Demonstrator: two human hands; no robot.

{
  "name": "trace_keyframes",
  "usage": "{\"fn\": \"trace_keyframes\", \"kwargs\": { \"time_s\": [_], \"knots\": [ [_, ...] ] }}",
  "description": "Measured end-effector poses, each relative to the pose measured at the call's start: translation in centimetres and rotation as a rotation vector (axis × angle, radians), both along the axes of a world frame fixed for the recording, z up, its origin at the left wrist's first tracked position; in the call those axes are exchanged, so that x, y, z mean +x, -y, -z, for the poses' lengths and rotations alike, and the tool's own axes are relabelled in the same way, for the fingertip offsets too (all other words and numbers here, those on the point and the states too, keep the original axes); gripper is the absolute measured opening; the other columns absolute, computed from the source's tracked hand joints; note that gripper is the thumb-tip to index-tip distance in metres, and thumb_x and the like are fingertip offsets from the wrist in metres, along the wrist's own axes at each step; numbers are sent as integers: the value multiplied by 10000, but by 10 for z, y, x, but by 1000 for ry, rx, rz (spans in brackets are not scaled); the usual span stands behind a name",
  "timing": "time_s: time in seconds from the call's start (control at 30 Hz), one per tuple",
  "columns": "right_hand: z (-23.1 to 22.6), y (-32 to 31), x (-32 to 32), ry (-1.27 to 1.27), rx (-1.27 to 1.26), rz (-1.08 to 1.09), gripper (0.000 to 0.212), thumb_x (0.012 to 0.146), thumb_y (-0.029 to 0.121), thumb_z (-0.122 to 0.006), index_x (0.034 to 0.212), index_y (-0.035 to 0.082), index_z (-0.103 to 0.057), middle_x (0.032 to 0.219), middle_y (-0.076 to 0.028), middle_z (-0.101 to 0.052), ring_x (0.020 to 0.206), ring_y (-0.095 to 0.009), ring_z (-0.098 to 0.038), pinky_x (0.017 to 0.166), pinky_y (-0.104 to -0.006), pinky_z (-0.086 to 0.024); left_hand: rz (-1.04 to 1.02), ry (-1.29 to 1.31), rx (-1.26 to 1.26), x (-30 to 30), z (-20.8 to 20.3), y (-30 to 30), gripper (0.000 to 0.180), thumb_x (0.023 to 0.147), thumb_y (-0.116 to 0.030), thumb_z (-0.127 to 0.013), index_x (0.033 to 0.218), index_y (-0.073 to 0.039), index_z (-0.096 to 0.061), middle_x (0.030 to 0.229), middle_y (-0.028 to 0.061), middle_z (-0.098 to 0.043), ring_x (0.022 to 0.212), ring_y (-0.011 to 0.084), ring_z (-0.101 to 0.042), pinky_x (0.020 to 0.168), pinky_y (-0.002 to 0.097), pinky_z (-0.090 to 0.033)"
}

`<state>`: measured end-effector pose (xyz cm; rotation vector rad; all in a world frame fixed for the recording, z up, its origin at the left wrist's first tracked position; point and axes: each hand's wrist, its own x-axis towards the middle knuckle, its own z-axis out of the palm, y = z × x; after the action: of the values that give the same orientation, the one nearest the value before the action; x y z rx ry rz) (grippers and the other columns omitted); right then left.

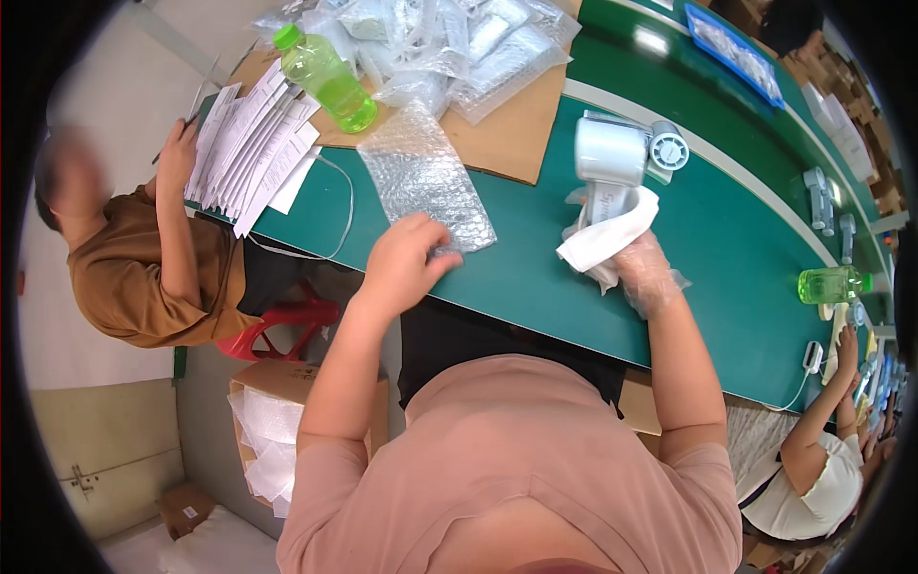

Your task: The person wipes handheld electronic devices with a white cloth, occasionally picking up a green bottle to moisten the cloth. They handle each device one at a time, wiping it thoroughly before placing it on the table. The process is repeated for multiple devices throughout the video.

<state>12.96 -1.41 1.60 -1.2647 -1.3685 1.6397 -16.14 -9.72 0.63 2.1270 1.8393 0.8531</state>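
My bare left hand (pixel 413 263) has its fingers curled at the near edge of a clear bubble-wrap bag (pixel 430 182), appearing to pinch it. The bag lies flat and slanted on the green table. My right hand (pixel 645 270), in a clear plastic glove, is closed around a white cloth (pixel 612 232) wrapped about the handle of a pale grey handheld fan (pixel 610 151). Its wide, cylindrical head points up, away from me. Just behind lies a second handheld fan (pixel 668 148) with a round grille. The cloth hides most of my right fingers.
Bagged items (pixel 421 38) are heaped on a cardboard sheet (pixel 526 143), with a green bottle (pixel 330 81) beside them. A person at left handles a stack of papers (pixel 253 153). Another green bottle (pixel 830 285) lies at right; a box of bubble bags (pixel 268 430) stands below.
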Motion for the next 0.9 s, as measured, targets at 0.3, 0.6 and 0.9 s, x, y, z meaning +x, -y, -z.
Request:
{"fn": "trace_keyframes", "kwargs": {
  "time_s": [0.3, 0.6, 0.9],
  "knots": [
    [-14, 6, 3, -44, -302, -351, 402, 888, 95, -649, 1262, 25, -520, 913, -138, -669, 683, -240, -699, 474, -330, -559, -51, 433, -456, 13, -10, -30, 139, 897, -116, -626, 920, 19, -651, 831, 116, -661, 783, 211, -627, 722, 327, -493],
    [18, -17, 25, -460, -331, 2, 448, 896, 318, -581, 1131, -62, -544, 790, -190, -629, 635, -276, -652, 329, -278, -466, -34, 1263, -189, -40, -52, -8, 243, 938, -130, -607, 1126, 23, -589, 1004, 58, -652, 864, 130, -624, 773, 281, -499],
    [9, -9, 10, -384, -249, 106, 430, 950, 357, -573, 1245, 62, -469, 935, -152, -626, 689, -260, -671, 364, -331, -509, -325, -142, 318, -43, -28, -35, 266, 783, -102, -754, 995, 0, -630, 915, 154, -624, 868, 340, -617, 769, 402, -498]
  ]
}}
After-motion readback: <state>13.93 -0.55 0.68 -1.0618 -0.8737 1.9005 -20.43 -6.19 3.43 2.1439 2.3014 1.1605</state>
